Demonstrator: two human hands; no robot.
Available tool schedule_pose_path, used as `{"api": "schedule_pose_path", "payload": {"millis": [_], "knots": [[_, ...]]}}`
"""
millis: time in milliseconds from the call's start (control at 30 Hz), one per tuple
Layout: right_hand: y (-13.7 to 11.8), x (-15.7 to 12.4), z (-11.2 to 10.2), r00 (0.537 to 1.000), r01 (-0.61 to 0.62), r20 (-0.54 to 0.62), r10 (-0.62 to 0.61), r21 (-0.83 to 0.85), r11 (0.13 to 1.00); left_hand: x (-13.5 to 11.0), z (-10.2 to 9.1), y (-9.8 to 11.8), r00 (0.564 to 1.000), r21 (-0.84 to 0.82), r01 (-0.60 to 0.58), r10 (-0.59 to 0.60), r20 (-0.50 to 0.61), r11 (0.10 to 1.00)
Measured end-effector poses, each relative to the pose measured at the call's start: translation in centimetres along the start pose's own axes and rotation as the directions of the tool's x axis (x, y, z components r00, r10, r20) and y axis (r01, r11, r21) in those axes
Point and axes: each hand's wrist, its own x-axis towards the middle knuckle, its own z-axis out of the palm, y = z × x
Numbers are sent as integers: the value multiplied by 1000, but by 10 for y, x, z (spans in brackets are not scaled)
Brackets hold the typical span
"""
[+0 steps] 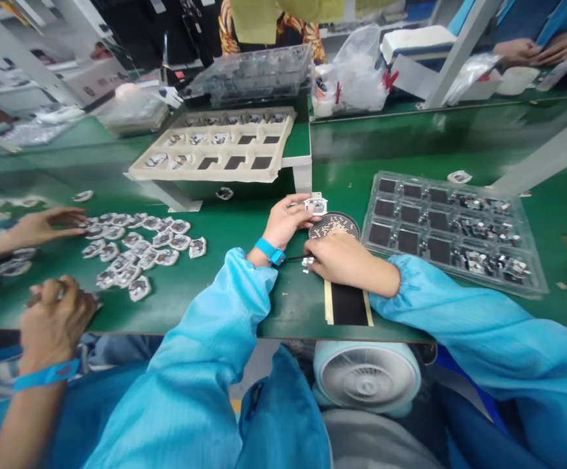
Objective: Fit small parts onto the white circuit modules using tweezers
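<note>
A green worktop (293, 316) stretches across a busy workroom; at right lies a clear tray (530, 244) of dark-floored pockets, those on its right side filled with small metal parts; a cream tray (205, 174) rests on a raised shelf, partly filled; a cluster of white parts (165, 257) spreads at left, within reach of a co-worker's hand (51, 225); a round fan (367, 378) faces up below the edge; the wearer's right hand (339, 257), fingers drawn together, grips a thin dark tool (295, 258) above a black strip (349, 306); a round dish (351, 221) of tiny beige bits sits just beyond; the left hand (283, 225) pinches a white frame (316, 207) by the dish's left edge; a small metal piece (307, 262) shows at the right fingertips, whether held or not cannot be told
</note>
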Motion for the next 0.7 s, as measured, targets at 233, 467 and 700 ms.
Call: {"api": "schedule_pose_path", "payload": {"millis": [233,467,700], "knots": [[16,-37,0,980,30,-184,73,502,864,-1,2,-6,996,98,-82,80,26,992],[69,-55,-8,845,22,-328,423,810,586,-21,22,-7,991,186,-110,95,91,976],[67,-57,-17,821,-8,-168,546,952,306,-36,33,-7,994,138,-90,80,80,986]]}}
